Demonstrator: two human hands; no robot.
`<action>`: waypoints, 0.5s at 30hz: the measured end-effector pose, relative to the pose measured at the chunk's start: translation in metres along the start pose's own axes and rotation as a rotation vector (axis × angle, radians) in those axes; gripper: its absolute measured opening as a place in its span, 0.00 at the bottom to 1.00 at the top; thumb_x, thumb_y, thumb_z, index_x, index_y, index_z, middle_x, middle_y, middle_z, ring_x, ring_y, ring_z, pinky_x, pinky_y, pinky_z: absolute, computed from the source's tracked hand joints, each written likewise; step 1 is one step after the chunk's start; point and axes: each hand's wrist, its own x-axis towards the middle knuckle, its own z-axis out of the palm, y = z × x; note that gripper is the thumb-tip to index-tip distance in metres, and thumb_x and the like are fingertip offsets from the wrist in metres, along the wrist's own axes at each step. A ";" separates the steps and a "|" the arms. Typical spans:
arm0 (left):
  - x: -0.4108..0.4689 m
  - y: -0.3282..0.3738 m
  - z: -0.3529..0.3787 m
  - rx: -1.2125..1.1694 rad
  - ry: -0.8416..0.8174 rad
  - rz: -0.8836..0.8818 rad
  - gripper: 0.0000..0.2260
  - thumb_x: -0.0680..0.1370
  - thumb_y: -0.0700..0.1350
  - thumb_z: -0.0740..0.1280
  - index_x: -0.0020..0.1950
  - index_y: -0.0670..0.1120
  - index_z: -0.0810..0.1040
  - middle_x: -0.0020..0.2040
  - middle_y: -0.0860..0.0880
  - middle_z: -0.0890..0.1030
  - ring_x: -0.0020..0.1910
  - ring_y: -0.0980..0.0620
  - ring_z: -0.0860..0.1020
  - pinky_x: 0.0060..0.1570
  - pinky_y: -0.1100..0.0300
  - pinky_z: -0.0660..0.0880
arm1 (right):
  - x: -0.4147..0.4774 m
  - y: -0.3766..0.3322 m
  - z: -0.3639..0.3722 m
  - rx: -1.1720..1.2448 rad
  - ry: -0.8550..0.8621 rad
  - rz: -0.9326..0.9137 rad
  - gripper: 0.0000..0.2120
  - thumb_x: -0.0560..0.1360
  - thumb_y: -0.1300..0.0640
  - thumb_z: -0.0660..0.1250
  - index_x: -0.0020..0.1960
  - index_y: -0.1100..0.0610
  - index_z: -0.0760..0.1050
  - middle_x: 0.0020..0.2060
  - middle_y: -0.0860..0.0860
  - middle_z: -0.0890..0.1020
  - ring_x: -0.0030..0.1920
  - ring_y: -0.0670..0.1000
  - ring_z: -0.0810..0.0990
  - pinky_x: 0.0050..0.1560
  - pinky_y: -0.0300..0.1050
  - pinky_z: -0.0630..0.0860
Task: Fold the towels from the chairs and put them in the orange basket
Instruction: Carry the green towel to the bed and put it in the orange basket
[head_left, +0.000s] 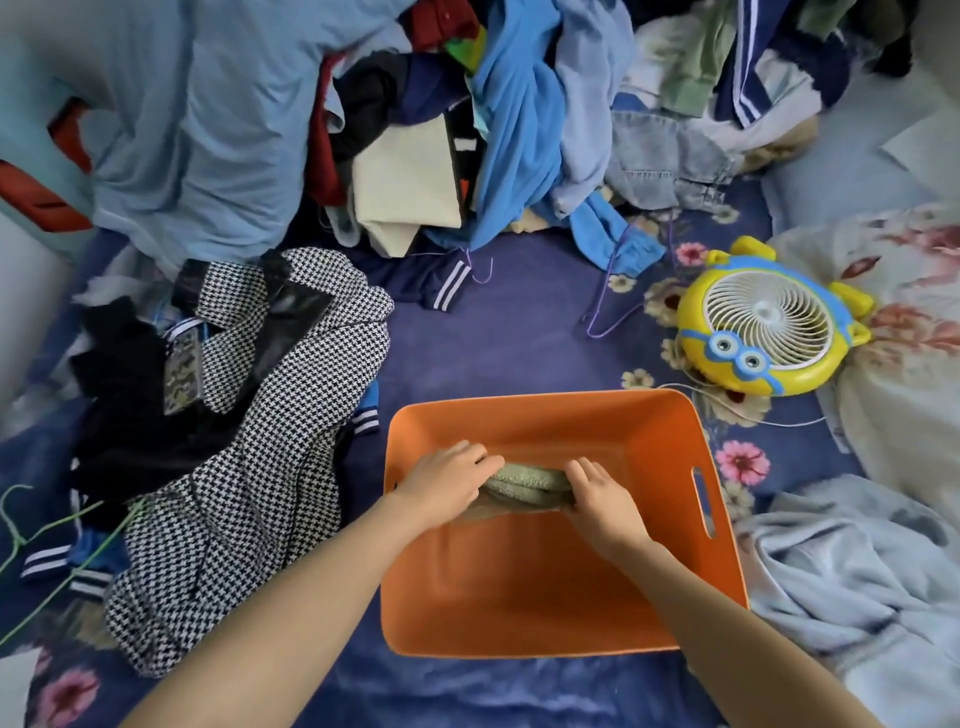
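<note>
An orange basket (644, 431) sits on the blue floral bedsheet in front of me. Inside it, near the far wall, lies a folded grey-green towel (527, 484). My left hand (448, 480) grips the towel's left end, fingers curled over its top. At the towel's right end my right hand (597, 498) grips it the same way. Both hands are down inside the basket. The towel's ends are hidden under my fingers.
A black-and-white houndstooth garment (249, 431) lies left of the basket. A big heap of clothes (467, 130) fills the back. A yellow toy-shaped fan (769, 322) with its cord sits at the right, pale bedding (857, 582) beside the basket, wire hangers (613, 306) nearby.
</note>
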 end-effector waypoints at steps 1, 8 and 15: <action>0.003 -0.003 -0.001 0.014 0.056 0.039 0.18 0.75 0.36 0.58 0.64 0.45 0.71 0.58 0.45 0.75 0.57 0.45 0.73 0.47 0.52 0.74 | 0.004 0.001 0.006 0.008 0.036 -0.007 0.21 0.61 0.60 0.76 0.48 0.58 0.70 0.41 0.54 0.78 0.43 0.56 0.77 0.28 0.43 0.74; 0.002 0.004 0.036 0.160 -0.170 0.061 0.21 0.71 0.32 0.66 0.63 0.40 0.69 0.58 0.41 0.74 0.59 0.42 0.72 0.52 0.51 0.71 | 0.009 0.009 0.052 -0.142 -0.209 -0.116 0.32 0.51 0.58 0.80 0.50 0.56 0.68 0.41 0.51 0.81 0.42 0.52 0.78 0.24 0.37 0.75; 0.013 0.021 0.123 0.128 -0.520 -0.062 0.23 0.75 0.34 0.64 0.69 0.41 0.63 0.67 0.38 0.67 0.67 0.39 0.65 0.59 0.46 0.68 | 0.020 -0.004 0.113 -0.268 -0.605 -0.153 0.23 0.78 0.66 0.54 0.73 0.58 0.57 0.74 0.56 0.58 0.72 0.58 0.59 0.65 0.54 0.66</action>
